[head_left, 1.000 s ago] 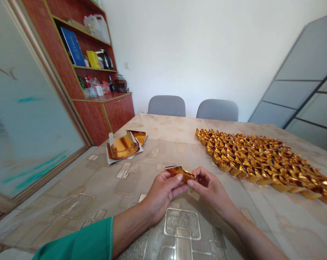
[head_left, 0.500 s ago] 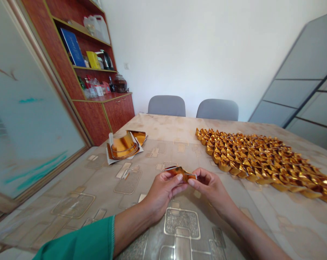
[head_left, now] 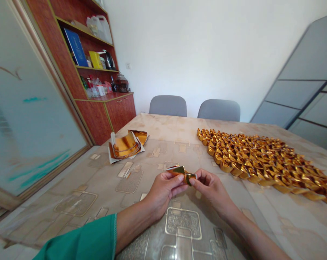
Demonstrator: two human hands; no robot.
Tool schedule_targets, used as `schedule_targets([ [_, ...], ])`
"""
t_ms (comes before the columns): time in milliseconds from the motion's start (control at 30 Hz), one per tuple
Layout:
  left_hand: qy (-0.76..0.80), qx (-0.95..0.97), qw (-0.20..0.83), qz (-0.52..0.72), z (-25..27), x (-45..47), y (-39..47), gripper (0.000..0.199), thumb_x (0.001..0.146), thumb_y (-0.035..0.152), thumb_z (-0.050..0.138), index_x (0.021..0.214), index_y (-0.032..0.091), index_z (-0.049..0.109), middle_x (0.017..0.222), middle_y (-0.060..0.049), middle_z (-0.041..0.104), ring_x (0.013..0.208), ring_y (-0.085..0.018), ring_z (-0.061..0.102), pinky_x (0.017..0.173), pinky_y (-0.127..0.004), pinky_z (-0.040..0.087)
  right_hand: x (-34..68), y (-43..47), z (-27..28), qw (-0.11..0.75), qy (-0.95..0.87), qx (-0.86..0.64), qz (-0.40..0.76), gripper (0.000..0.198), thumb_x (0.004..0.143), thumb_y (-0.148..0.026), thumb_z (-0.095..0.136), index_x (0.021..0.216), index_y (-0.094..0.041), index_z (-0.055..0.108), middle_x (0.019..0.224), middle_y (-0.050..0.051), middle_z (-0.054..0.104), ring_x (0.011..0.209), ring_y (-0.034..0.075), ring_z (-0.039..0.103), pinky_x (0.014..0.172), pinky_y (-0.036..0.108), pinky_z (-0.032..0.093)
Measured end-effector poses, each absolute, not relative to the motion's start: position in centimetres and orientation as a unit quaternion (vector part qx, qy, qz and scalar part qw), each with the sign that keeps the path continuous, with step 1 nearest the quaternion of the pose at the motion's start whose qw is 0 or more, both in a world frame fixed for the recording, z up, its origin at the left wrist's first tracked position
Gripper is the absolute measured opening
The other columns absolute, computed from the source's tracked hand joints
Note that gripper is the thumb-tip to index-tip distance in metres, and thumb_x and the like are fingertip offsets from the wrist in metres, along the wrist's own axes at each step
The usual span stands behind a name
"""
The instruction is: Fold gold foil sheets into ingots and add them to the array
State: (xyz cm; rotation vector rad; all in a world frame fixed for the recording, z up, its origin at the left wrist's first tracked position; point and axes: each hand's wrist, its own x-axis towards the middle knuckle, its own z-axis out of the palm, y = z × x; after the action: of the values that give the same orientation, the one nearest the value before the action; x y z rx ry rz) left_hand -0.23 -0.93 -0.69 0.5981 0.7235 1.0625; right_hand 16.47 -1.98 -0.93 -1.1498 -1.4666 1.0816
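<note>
Both my hands grip one small piece of folded gold foil paper [head_left: 181, 170] above the middle of the table. My left hand [head_left: 167, 189] pinches its left part, thumb on the near side. At its right end, my right hand [head_left: 209, 184] pinches it between thumb and fingers. A white edge shows along the shiny gold folds. Further left lies a loose stack of gold foil sheets [head_left: 125, 145], curved and white-backed. On the right, rows of folded gold paper ingots [head_left: 250, 157] stand packed close together.
A patterned clear cover lies over the table [head_left: 79, 204]. Two grey chairs [head_left: 168, 105] stand at its far side, near the white wall. At back left is a red-brown cabinet [head_left: 118, 110] with shelves of bottles, a kettle and boxes.
The foil piece has tilted slightly, so more of its gold face catches the light. Both hands keep their grip in nearly the same place. The view has shifted a little.
</note>
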Motion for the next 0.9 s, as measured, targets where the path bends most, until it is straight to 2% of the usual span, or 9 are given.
schedule_targets([
  [133, 0.337, 0.29, 0.745, 0.497, -0.7, -0.4, -0.8, 0.031, 0.058, 0.025, 0.09, 0.08, 0.011, 0.073, 0.082, -0.005, 0.073, 0.074, -0.014, 0.067, 0.072, -0.026, 0.057, 16.7, -1.9, -0.5, 0.463, -0.59, -0.452, 0.483, 0.031, 0.079, -0.052, 0.067, 0.07, -0.024, 0.055, 0.06, -0.003, 0.05, 0.052, 0.013, 0.042, 0.047, 0.025, 0.035],
  [333, 0.349, 0.306, 0.742, 0.484, -0.9, -0.5, -0.5, 0.03, 0.063, 0.027, 0.087, 0.085, 0.012, 0.073, 0.086, -0.006, 0.073, 0.076, -0.013, 0.066, 0.074, -0.026, 0.055, 16.5, -2.0, -0.6, 0.494, -0.603, -0.456, 0.43, 0.034, 0.082, -0.052, 0.064, 0.066, -0.024, 0.053, 0.058, -0.003, 0.048, 0.052, 0.014, 0.042, 0.049, 0.027, 0.035],
  [500, 0.357, 0.281, 0.751, 0.478, -0.8, -0.5, -0.4, 0.034, 0.056, 0.028, 0.09, 0.08, 0.013, 0.072, 0.082, -0.004, 0.073, 0.072, -0.011, 0.064, 0.073, -0.024, 0.053, 16.0, -2.3, -0.6, 0.471, -0.6, -0.446, 0.468, 0.03, 0.083, -0.049, 0.062, 0.07, -0.024, 0.054, 0.062, -0.002, 0.05, 0.056, 0.015, 0.044, 0.052, 0.027, 0.036],
  [700, 0.349, 0.268, 0.763, 0.473, -0.9, -0.1, -0.6, 0.038, 0.05, 0.027, 0.093, 0.077, 0.013, 0.07, 0.078, -0.002, 0.071, 0.071, -0.011, 0.064, 0.073, -0.023, 0.051, 15.7, -2.1, -1.3, 0.475, -0.59, -0.467, 0.457, 0.03, 0.08, -0.042, 0.067, 0.066, -0.021, 0.05, 0.061, -0.004, 0.046, 0.057, 0.013, 0.038, 0.052, 0.025, 0.03],
  [900, 0.326, 0.324, 0.731, 0.504, -0.8, 0.0, -0.7, 0.036, 0.063, 0.027, 0.086, 0.088, 0.013, 0.065, 0.083, -0.003, 0.071, 0.073, -0.01, 0.063, 0.071, -0.022, 0.049, 15.3, -2.6, -0.7, 0.479, -0.548, -0.434, 0.53, 0.038, 0.077, -0.052, 0.068, 0.068, -0.02, 0.05, 0.062, -0.004, 0.047, 0.058, 0.012, 0.04, 0.053, 0.025, 0.031],
])
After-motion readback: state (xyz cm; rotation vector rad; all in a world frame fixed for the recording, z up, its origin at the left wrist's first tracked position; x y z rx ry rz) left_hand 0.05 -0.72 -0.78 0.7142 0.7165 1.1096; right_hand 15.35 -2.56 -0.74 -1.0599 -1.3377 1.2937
